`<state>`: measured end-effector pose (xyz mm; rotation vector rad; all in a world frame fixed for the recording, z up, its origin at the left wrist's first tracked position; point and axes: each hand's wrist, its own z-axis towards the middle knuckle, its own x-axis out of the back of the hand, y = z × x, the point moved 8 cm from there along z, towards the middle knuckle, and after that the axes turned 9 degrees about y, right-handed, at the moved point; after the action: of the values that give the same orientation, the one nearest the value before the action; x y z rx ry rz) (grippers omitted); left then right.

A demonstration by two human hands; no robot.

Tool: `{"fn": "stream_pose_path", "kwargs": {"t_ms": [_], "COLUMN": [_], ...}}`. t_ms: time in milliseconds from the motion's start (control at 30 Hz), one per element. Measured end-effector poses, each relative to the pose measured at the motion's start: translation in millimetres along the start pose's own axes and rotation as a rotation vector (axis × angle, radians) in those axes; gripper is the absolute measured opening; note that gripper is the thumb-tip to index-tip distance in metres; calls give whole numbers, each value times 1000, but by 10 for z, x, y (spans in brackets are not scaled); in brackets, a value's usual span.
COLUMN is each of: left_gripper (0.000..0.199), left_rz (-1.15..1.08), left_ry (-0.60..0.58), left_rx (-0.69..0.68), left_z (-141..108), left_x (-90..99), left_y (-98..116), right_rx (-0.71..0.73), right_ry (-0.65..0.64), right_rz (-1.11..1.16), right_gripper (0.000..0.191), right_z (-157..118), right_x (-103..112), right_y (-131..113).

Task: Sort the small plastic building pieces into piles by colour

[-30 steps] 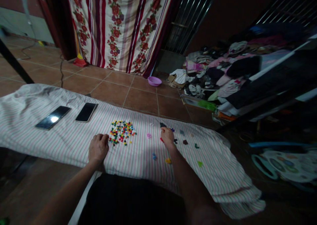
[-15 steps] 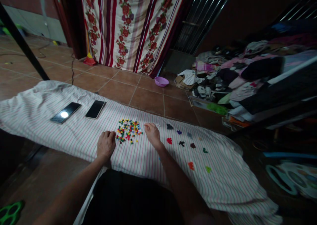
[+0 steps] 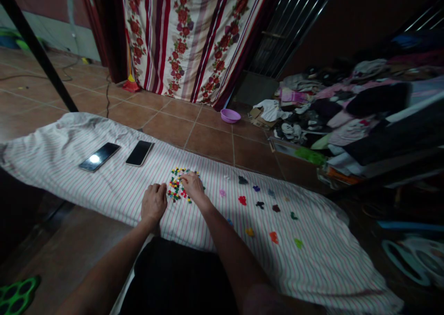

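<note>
A mixed pile of small coloured pieces (image 3: pixel 174 193), too small to name more exactly, lies on the striped cloth (image 3: pixel 208 227). My right hand (image 3: pixel 193 185) is over the right side of this pile, fingers bent together in a pinch; what is between the fingertips, if anything, is hidden. Just left of the pile rests my left hand (image 3: pixel 154 202), palm down with fingers curled and closed, its inside out of sight. Single-colour groups sit to the right, among them red pieces (image 3: pixel 242 200), yellow pieces (image 3: pixel 249 232), orange pieces (image 3: pixel 274 237), black pieces (image 3: pixel 260 205) and pink pieces (image 3: pixel 222 193).
Two phones, a light-reflecting phone (image 3: pixel 99 157) and a dark phone (image 3: pixel 139 153), lie on the cloth at left. Beyond its far edge, a purple basin (image 3: pixel 231 116) stands on the tiled floor. Heaped clothes (image 3: pixel 312 116) fill the right side. A flowered curtain (image 3: pixel 194 37) hangs behind.
My right hand has moved left, from beside the pile to over it. The pink and yellow groups now show clear of my right arm. My left hand stays beside the pile.
</note>
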<state>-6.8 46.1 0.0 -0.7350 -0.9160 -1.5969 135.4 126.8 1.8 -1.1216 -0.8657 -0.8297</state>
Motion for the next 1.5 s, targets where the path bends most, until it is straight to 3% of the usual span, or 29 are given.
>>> {"fn": "stream_pose_path", "kwargs": {"t_ms": [333,667,1067,1500], "left_gripper": [26,25,23,25], "left_rz": [9,-2,3,-41], "left_ry": [-5,-15,-20,-16], "left_rx": [0,7,3,11], "left_z": [7,11,10,11], "left_x": [1,3,1,42], "left_y": [6,12,6,16], "right_rx": [-93,-185,-155,-92], "right_ry": [-84,-179,-2,98], "right_rz": [-115,-82,86,197], "right_gripper": [24,23,12,19], "right_z": [70,91,28,-145], "right_x": [-29,-26,-37,110], "right_y": [-55,-117,-24,48]}}
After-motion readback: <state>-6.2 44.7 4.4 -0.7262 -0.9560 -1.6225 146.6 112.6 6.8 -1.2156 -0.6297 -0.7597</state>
